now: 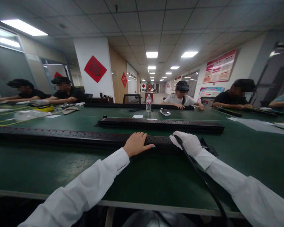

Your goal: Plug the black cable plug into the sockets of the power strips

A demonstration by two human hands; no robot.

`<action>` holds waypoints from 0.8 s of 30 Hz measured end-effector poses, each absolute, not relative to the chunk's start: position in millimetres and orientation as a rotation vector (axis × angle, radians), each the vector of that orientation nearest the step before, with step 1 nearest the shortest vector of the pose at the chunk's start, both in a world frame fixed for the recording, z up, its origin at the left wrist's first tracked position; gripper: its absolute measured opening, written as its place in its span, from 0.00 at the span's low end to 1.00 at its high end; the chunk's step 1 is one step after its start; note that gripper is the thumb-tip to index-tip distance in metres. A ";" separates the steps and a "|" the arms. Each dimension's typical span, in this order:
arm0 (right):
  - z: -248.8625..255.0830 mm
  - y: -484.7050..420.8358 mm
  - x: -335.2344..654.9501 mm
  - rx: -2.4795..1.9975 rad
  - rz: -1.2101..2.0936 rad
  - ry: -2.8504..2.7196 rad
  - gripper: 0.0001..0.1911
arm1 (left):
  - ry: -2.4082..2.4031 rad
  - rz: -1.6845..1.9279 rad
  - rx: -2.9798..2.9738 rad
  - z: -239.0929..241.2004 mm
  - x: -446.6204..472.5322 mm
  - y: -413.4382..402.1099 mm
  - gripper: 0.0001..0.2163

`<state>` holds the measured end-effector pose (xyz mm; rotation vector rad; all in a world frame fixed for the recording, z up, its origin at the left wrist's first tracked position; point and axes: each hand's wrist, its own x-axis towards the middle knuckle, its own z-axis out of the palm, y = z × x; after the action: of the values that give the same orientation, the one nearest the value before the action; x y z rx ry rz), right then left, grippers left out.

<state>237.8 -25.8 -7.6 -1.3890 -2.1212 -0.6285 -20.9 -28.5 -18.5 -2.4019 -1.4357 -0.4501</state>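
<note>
A long black power strip [68, 137] with a row of red dots and sockets lies across the green table in front of me. My left hand [137, 144], bare, rests on top of it, fingers laid over the strip and thumb stretched out to the right. Near the strip's right end, my right hand [188, 143] in a white glove is closed around the end of a black cable [198, 173]. The gripped end is held at the strip's top face; whether it touches a socket is hidden by the fingers. The cable hangs down over the table's front edge.
Beyond lies another stack of black strips [161, 124]. A water bottle [148, 103], a small white device [165, 112] and paper [137, 116] stand farther back. At left are a plastic bag [29, 115] and yellow tape lines. Several people sit around the table [156, 179].
</note>
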 end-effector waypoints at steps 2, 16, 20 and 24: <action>-6.9 -27.3 237.2 -1.388 -0.615 -2.119 0.19 | -1.430 -0.454 -2.411 -18.1 -21.4 -28.0 0.35; -6.2 -28.7 238.0 -1.390 -0.574 -2.115 0.19 | -1.469 -0.451 -2.450 -16.3 -22.0 -27.6 0.34; -5.8 -28.6 238.2 -1.375 -0.556 -2.124 0.19 | -1.449 -0.451 -2.462 -17.6 -22.6 -26.0 0.34; -6.8 -27.3 238.9 -1.373 -0.566 -2.107 0.20 | -1.416 -0.436 -2.436 -18.5 -22.3 -24.6 0.33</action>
<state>238.9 -27.3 -6.8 -1.3731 -2.1066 -0.5656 -22.3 -24.6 -18.5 -2.4360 -1.4160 -0.4360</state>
